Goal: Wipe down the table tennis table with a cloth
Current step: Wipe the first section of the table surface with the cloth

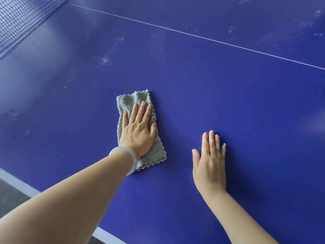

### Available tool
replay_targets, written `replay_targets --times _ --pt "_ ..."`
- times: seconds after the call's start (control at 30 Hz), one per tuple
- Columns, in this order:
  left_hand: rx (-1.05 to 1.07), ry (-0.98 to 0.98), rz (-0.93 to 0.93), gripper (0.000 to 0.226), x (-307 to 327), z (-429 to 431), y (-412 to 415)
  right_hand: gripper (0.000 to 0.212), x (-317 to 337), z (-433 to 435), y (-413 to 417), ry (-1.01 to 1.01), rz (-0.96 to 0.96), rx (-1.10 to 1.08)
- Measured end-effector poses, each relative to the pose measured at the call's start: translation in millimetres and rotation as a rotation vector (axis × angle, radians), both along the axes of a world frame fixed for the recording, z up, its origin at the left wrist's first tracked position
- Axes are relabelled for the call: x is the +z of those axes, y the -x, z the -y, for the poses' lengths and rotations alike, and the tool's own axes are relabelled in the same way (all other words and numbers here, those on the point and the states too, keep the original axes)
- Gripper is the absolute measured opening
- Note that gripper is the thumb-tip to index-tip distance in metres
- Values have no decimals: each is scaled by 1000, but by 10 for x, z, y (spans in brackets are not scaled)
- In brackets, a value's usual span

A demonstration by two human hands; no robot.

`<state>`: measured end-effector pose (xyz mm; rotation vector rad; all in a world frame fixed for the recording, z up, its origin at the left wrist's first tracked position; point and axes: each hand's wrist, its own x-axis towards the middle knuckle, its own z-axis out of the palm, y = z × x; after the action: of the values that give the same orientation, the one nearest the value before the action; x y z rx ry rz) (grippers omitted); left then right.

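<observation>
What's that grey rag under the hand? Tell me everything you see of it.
The cloth is a grey, fluffy rag, microfibre by its look, with wavy edges. It lies flat on the blue table as a long rectangle, its length pointing away from the person. The left hand presses on its middle with straight fingers, covering much of it; its far end and near corner show.

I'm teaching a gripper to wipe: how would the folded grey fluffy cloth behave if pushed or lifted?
The folded grey fluffy cloth likely flops when lifted: its wavy edges lie limp. Probably light, being thin. Pushed under the flat left hand, it should slide on the smooth blue table, perhaps bunching.
</observation>
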<state>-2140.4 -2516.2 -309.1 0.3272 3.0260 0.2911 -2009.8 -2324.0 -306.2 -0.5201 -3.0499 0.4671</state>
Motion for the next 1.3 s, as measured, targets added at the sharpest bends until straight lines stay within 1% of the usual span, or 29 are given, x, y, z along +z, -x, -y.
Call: replay_targets --times 0.03,0.17,0.27,0.3,0.37,0.43,0.47,0.53,0.57,0.6,0.7,0.77,0.8,0.83,0.87,0.97,1.03,1.1,1.17,1.23,1.3 --pt "-1 -2 4 67 -1 2 8 58 -19 91 -87 8 -4 -33" --pt "-6 24 17 65 24 -14 7 60 -55 207 -121 -79 17 -73" --pt "5 -21 45 63 55 -155 -267 61 -59 204 -114 -55 23 -63" --pt "-35 -44 37 63 51 -241 -486 60 -59 191 -121 -42 10 -57" --pt "-183 -87 11 63 33 -380 -1033 60 -44 185 -135 -27 -7 -54" --pt "-353 -107 -17 62 13 -366 -1537 68 -19 195 -152 -52 1 -33" --pt "-432 -107 -21 62 7 -275 -1661 70 -16 200 -158 -85 12 -10" --pt "-544 -94 -24 61 9 50 -1602 71 -22 207 -170 -157 55 27" --pt "-529 -69 -43 61 7 242 -1508 74 -28 213 -176 -183 79 34" --pt "-452 -38 -60 60 6 441 -1402 76 -30 225 -177 -199 94 35" --pt "-39 27 -7 60 34 922 -1133 78 -32 259 -163 -225 95 22" --pt "161 23 20 61 40 876 -1184 77 -40 262 -156 -222 88 9" --pt "203 22 8 61 45 732 -1300 76 -41 260 -155 -214 83 5" --pt "197 10 -20 62 55 541 -1461 75 -41 258 -154 -204 79 4" --pt "147 -19 -53 64 68 334 -1655 74 -41 255 -156 -193 74 4" --pt "-168 -122 -48 62 47 -180 -2260 72 -43 225 -162 -160 68 11" --pt "-318 -139 -26 61 43 -182 -2347 73 -46 212 -163 -157 66 21" --pt "-364 -118 -51 62 25 84 -2162 74 -47 217 -162 -169 63 28" --pt "-255 -50 -63 61 20 481 -1912 74 -46 227 -168 -189 75 30" --pt "-56 17 -42 61 30 869 -1698 74 -39 236 -175 -210 87 32" --pt "119 33 8 62 50 1004 -1651 74 -32 249 -176 -219 96 33"
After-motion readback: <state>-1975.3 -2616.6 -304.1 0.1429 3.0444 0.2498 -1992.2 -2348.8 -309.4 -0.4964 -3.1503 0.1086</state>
